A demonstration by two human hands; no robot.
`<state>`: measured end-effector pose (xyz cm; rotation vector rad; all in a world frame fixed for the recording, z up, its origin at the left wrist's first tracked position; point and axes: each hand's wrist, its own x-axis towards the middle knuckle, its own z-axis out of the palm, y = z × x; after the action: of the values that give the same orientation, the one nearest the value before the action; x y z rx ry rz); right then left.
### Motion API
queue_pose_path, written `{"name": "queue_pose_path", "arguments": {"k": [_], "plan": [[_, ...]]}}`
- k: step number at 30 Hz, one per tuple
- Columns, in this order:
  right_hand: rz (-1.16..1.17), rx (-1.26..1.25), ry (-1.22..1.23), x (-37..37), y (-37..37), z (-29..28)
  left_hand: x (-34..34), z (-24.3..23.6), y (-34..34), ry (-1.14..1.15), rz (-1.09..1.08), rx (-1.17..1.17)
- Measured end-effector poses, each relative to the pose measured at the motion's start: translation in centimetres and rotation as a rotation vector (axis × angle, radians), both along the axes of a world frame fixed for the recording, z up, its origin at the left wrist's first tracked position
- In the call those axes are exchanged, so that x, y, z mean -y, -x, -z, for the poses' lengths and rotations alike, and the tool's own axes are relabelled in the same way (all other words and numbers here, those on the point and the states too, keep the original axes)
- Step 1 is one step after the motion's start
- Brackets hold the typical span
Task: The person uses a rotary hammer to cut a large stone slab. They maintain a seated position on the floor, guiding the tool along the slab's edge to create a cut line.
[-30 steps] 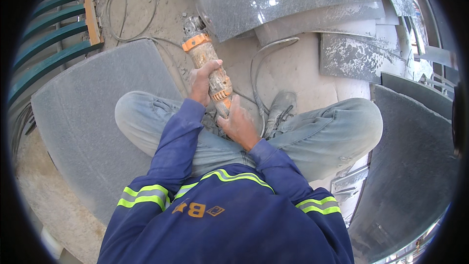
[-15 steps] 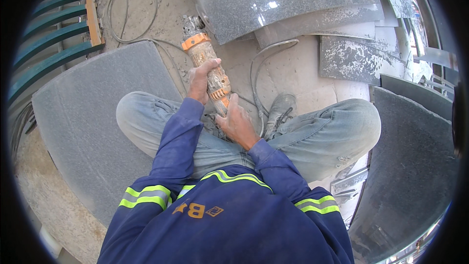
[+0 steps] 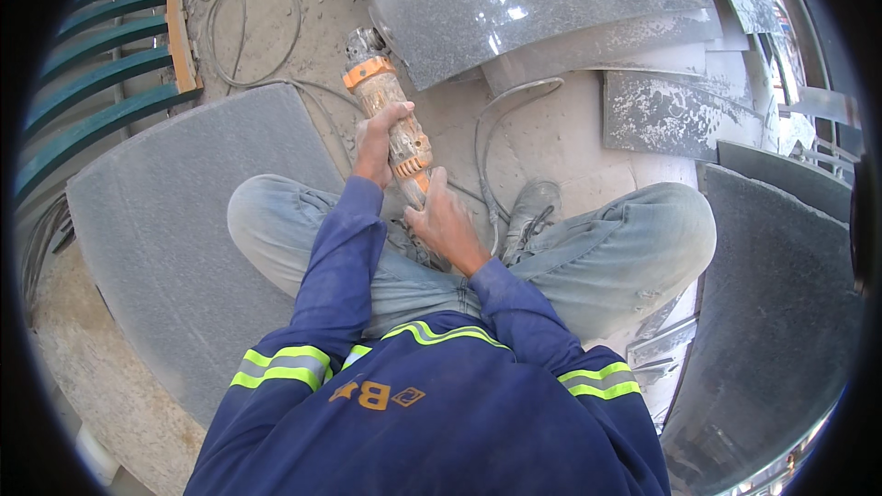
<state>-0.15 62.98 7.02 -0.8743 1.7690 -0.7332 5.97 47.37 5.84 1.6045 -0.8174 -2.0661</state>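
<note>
Grinder (image 3: 390, 124) in both hands

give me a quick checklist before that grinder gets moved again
1. Grip: ok. The left hand wraps the body of the orange angle grinder and the right hand holds its rear end.
2. Disc end clear of the legs: ok. The head points away, over the dusty floor.
3. Cable: not ok. It loops loose on the floor close to the shoe.
4. Hand protection: not ok. Both hands are bare.
5. Disc guard and disc condition: cannot tell, too dusty and small.
6. Slabs nearby: ok. The grey stone slab lies flat at the person's left.
</note>
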Motion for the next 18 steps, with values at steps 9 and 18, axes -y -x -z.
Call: {"name": "queue_pose_path", "arguments": {"k": [9, 18], "plan": [[0.024, 0.044, 0.025, 1.4, 0.3, 0.7, 1.7, 1.3, 0.2, 0.014, -0.023, -0.047], [0.030, 0.027, 0.031, 2.4, 0.8, 0.7, 3.0, 2.9, 0.1, 0.018, -0.012, -0.063]]}}
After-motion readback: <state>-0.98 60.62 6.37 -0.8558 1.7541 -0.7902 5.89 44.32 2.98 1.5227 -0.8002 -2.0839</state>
